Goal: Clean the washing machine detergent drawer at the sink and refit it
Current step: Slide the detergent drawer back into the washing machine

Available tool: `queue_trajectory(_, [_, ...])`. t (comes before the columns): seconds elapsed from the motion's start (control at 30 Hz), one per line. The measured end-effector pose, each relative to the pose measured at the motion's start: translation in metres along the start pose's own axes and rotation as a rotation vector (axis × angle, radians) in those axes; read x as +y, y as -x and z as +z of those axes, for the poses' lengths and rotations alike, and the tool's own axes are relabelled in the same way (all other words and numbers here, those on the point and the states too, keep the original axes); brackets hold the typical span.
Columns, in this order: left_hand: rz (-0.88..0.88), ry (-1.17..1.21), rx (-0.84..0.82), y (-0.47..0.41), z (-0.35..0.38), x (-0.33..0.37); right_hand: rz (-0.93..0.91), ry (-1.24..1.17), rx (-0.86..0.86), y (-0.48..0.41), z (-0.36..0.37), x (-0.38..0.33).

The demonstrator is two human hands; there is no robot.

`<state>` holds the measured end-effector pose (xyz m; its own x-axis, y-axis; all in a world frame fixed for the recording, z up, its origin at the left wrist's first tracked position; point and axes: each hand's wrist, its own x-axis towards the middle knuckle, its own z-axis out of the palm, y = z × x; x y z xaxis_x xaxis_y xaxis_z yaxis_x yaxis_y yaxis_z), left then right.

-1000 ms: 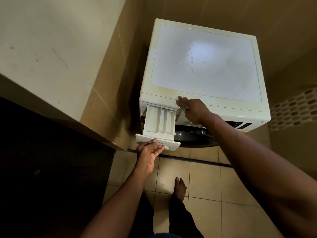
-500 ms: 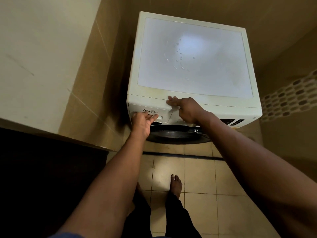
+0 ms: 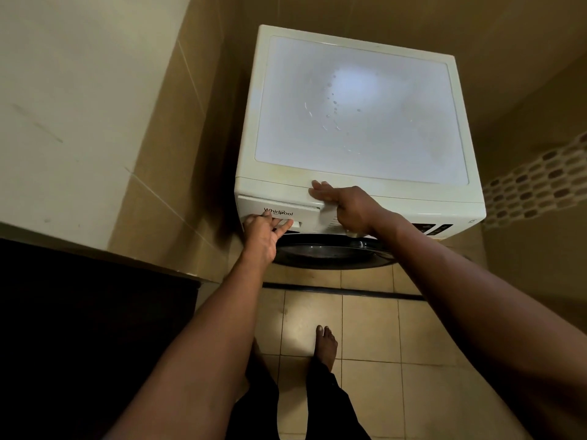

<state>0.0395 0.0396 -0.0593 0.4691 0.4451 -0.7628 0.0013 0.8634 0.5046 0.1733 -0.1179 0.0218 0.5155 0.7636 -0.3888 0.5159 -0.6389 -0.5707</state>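
Detergent drawer [image 3: 286,208] flush, left hand [image 3: 262,236] flat on it (right hand [image 3: 346,206] flat, washer [image 3: 359,106] edge)

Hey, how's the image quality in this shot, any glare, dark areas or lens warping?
Head view: a soft glare blooms on top of the washing machine. Head view: the lower left corner is almost black. Head view: the wide lens bows straight lines near the edges. Head view: the drawer logo, left hand and right hand look sharp.

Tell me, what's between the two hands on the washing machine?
In the head view, the white detergent drawer front, printed Whirlpool, spans the gap between the left hand and the right hand.
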Motion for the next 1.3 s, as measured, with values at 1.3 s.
queue_trajectory(1.3, [0.021,-0.078,-0.027,0.012,0.0,-0.002,0.044,0.017,0.004,-0.002,0.004,0.0])
